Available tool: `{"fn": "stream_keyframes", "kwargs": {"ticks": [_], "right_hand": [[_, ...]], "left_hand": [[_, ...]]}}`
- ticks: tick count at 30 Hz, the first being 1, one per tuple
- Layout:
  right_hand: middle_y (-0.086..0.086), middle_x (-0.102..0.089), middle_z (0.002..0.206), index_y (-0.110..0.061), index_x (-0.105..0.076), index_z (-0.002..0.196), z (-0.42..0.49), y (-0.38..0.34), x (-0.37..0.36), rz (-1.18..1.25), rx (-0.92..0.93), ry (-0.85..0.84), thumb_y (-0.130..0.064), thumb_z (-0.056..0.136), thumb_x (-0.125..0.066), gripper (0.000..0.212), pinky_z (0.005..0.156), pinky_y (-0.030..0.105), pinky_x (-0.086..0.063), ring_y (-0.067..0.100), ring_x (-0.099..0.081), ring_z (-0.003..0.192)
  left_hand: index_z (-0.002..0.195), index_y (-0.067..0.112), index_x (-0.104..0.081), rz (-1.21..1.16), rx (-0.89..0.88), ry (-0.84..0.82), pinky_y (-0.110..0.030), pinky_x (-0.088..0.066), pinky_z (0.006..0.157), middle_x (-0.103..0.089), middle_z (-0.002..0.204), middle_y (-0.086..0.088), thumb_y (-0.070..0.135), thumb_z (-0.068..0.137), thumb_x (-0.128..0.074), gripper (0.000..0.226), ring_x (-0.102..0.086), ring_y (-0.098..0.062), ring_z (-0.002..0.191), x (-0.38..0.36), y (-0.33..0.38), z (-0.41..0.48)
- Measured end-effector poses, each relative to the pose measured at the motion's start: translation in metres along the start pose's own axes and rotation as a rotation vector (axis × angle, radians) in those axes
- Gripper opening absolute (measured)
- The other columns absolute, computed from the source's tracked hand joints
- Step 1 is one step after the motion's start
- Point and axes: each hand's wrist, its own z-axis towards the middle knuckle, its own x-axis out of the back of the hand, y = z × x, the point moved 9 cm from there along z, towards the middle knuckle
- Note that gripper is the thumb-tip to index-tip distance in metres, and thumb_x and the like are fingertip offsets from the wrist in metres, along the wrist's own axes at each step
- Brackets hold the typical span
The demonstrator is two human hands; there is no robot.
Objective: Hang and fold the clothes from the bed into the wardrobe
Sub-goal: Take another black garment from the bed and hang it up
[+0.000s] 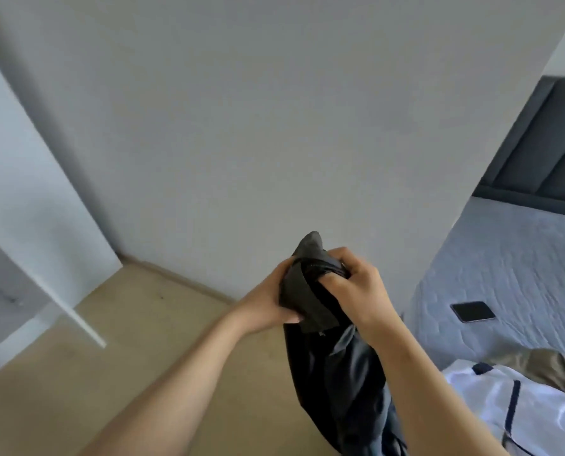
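Note:
A dark grey-black garment [337, 373] hangs in front of me above the floor, bunched at its top. My left hand [264, 301] grips the top fold from the left side. My right hand [356, 284] grips it from the right, fingers curled into the fabric. On the bed [505, 264] at the right lie a white garment with dark trim [491, 399] and a beige garment [551, 363]. An open white wardrobe door [27, 199] stands at the left; the wardrobe's inside is out of view.
A black phone [472, 311] lies on the bed's grey cover. The dark padded headboard [544, 143] is at the upper right. A plain white wall faces me. Beige floor [109, 357] spreads between the wardrobe door and the bed.

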Motion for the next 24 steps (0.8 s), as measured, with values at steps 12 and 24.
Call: {"fn": "stream_keyframes", "kwargs": {"ticks": [12,24], "right_hand": [[-0.015,-0.063,0.063,-0.025,-0.066,0.068,-0.011,-0.131,-0.243,0.309,0.264,-0.333,-0.005,0.074,-0.066,0.021,0.06,0.013,-0.047,-0.001,-0.057,0.061],[-0.006,-0.058,0.085,-0.012,-0.065,0.102,0.004,-0.161,-0.4,-0.153,0.33,-0.123,-0.001,0.082,-0.056,0.025,0.075,0.023,-0.039,0.015,-0.053,0.084]], "left_hand": [[0.101,0.013,-0.055,0.251,0.168,0.777,-0.024,-0.036,0.068,-0.062,0.089,-0.001,0.008,0.09,-0.049,0.013,-0.055,-0.019,0.084,0.254,-0.086,-0.184],[0.101,0.016,-0.059,0.711,0.586,1.439,-0.033,-0.04,0.073,-0.052,0.104,-0.004,0.018,0.086,-0.06,0.015,-0.05,-0.026,0.101,0.427,-0.123,-0.419]]}}
